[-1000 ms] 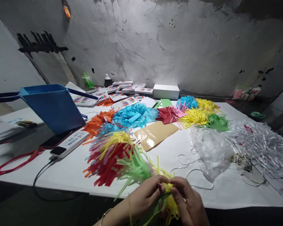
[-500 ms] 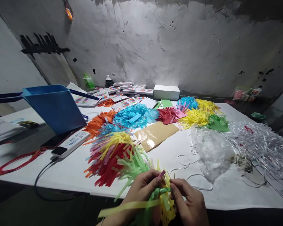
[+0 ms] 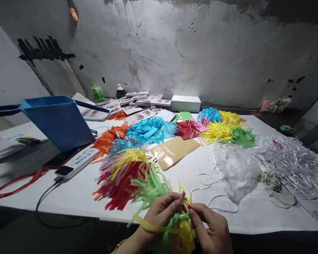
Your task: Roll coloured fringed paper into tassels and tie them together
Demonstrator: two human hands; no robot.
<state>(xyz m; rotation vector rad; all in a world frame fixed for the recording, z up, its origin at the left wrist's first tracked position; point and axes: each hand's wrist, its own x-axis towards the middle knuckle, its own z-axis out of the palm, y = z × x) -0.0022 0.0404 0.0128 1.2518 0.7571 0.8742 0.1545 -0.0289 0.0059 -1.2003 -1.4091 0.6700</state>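
Note:
At the table's front edge, my left hand [image 3: 163, 213] pinches the small pink twisted tip [image 3: 182, 195] of a paper tassel between thumb and forefinger. My right hand [image 3: 210, 224] is closed close beside it, thumb against forefinger, at a thin strand by the yellow tassel [image 3: 186, 236]. Green paper strips [image 3: 172, 225] hang between the hands, and a yellow strip [image 3: 145, 225] lies across my left wrist. Left of my hands, a light green fringed tassel [image 3: 152, 187] touches a pile of red, yellow and pink fringe [image 3: 122, 180]. My palms hide part of the held paper.
Blue [image 3: 148, 128], orange [image 3: 110, 137] and yellow [image 3: 219, 132] fringe bundles lie farther back. A brown envelope [image 3: 175, 151] lies mid-table. Clear plastic [image 3: 235, 173], white cord [image 3: 222, 203] and silvery strips [image 3: 294, 162] lie right. A blue bin [image 3: 57, 123] and white device [image 3: 78, 162] stand left.
My right fingertips have come slightly left, nearer the pink tip. The yellow strip's loose end has shifted up and right over my left wrist. The view has turned slightly.

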